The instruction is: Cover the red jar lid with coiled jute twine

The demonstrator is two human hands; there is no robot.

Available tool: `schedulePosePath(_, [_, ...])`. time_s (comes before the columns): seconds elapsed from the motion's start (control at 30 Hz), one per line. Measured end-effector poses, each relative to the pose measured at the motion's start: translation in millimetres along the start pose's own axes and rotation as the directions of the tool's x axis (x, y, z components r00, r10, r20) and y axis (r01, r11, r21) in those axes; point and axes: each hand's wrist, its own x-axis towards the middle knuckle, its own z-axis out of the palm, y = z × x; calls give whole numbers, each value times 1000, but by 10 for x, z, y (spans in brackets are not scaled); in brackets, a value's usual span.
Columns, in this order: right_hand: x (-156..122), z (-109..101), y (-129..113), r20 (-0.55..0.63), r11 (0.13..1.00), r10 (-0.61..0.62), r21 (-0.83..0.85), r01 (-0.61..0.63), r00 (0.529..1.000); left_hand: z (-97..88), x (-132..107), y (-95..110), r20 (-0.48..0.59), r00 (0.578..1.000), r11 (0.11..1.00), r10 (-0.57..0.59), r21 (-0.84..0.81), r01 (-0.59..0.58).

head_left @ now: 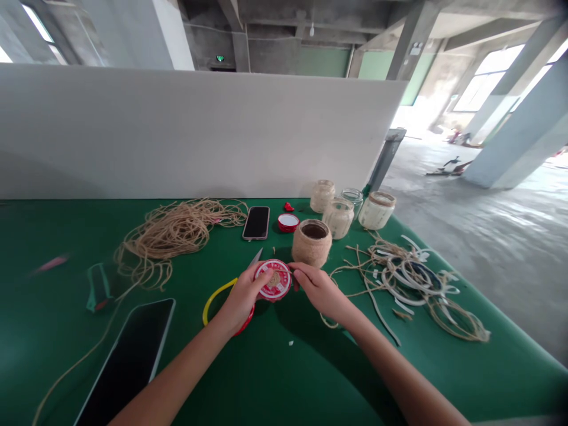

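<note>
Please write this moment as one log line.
left hand: holds red-and-white printed disc; right hand: at disc's right edge; behind disc: twine-wrapped jar; nearby: scissors, twine heap

A dark-screened smartphone [256, 223] lies near the foot of the white partition [199, 136]; a phone or tablet [128, 361] lies farther from it. Beyond its top, an exit sign [219, 58] glows and a bulb [312, 29] hangs.

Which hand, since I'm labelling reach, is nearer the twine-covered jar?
Right. The right hand is just in front of the twine-covered jar; the left hand is farther off, to its front left, holding a red-and-white disc.
</note>
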Motion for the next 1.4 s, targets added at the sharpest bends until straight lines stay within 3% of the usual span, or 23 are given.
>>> schedulePosePath(0.23, [-22,30,-3,11,997,25,-76,-24,1000,-11,21,45,-66,997,994,35,-105,-42])
schedulePosePath(0.4, [-45,48,-34,48,987,-21,-160,28,999,-63,49,31,-209,973,993,98,-49,-111])
schedulePosePath(0.6, [-71,78,-57,152,984,-36,-165,62,988,-149,63,-5,-262,952,988,156,34,-153])
schedulePosePath(0.67, [-74,94,-49,162,989,-36,-138,59,986,-134,40,14,-247,956,987,159,56,-150])
schedulePosePath(0.83, [-62,143,-37,10,990,-95,106,93,995,-8,-58,55,-138,974,970,179,188,-151])
schedulePosePath(1.1, [-17,152,10,61,904,5,426,-31,998,32,-66,44,-7,980,957,198,216,-192])
schedulePosePath(1.23, [-6,129,40,45,904,-6,428,-14,999,21,-54,65,-24,984,969,178,177,-171])
schedulePosePath(1.4, [-12,82,28,76,961,-18,276,-3,997,14,-46,60,-6,994,993,105,63,-104])
